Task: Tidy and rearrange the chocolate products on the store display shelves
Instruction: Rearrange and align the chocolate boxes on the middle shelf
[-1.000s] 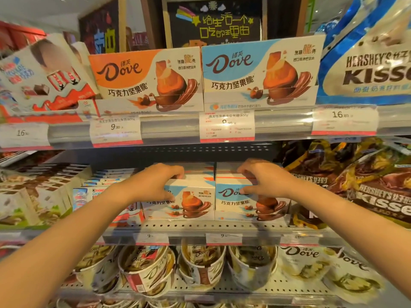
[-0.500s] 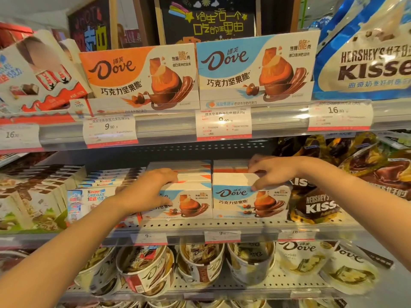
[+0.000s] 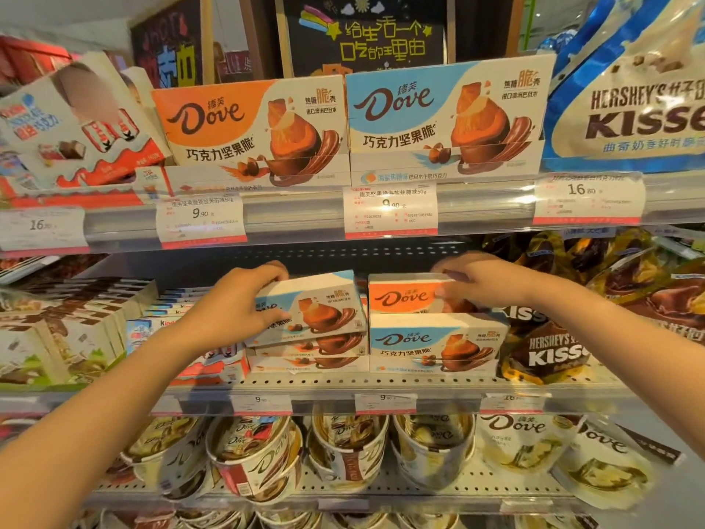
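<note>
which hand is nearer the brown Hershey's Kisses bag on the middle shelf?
Right. The right hand grips an orange Dove box beside the Kisses bag; the left hand is farther left.

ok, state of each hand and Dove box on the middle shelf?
left hand: grips the tilted blue box
tilted blue box: lifted, tilted atop its stack
right hand: grips the orange box
orange box: on top of the lower blue box
lower blue box: flat, facing front
</note>
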Action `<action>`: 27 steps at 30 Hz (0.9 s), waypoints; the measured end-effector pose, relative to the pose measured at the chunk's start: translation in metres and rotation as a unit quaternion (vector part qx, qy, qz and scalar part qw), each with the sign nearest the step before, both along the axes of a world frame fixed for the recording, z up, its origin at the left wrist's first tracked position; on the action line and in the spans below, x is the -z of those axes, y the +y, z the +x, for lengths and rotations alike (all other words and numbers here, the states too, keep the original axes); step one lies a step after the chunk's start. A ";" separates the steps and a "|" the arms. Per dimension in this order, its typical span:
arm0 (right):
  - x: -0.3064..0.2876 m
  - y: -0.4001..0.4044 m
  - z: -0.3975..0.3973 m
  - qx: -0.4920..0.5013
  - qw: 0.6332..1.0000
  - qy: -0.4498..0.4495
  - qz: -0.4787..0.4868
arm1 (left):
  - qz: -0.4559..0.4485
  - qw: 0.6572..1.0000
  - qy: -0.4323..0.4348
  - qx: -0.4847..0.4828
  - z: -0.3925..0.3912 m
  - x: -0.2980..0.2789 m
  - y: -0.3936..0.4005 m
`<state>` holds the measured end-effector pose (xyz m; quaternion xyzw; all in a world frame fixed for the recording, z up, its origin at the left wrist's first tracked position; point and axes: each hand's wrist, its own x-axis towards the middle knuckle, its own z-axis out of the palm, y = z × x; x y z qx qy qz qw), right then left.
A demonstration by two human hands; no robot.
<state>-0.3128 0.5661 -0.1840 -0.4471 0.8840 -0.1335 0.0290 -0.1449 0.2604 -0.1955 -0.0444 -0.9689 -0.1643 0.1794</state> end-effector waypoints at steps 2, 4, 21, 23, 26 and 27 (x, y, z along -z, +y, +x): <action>-0.003 0.001 0.010 0.019 0.994 0.106 -0.017 | -0.009 0.999 0.029 -0.016 0.010 0.000 -0.002; -0.005 0.003 0.020 0.007 0.970 0.235 -0.061 | -0.022 0.997 0.060 -0.036 0.022 0.003 -0.004; -0.017 -0.067 0.062 -0.201 0.872 0.408 -0.183 | -0.238 0.950 0.199 0.034 0.078 -0.001 -0.014; -0.016 -0.084 0.066 -0.214 0.874 0.402 -0.172 | -0.243 0.949 0.201 0.030 0.085 -0.001 -0.019; -0.012 -0.108 0.073 -0.237 0.881 0.380 -0.153 | -0.234 0.947 0.219 0.029 0.095 -0.002 -0.025; -0.011 -0.115 0.075 -0.236 0.888 0.365 -0.150 | -0.230 0.947 0.223 0.030 0.099 -0.002 -0.026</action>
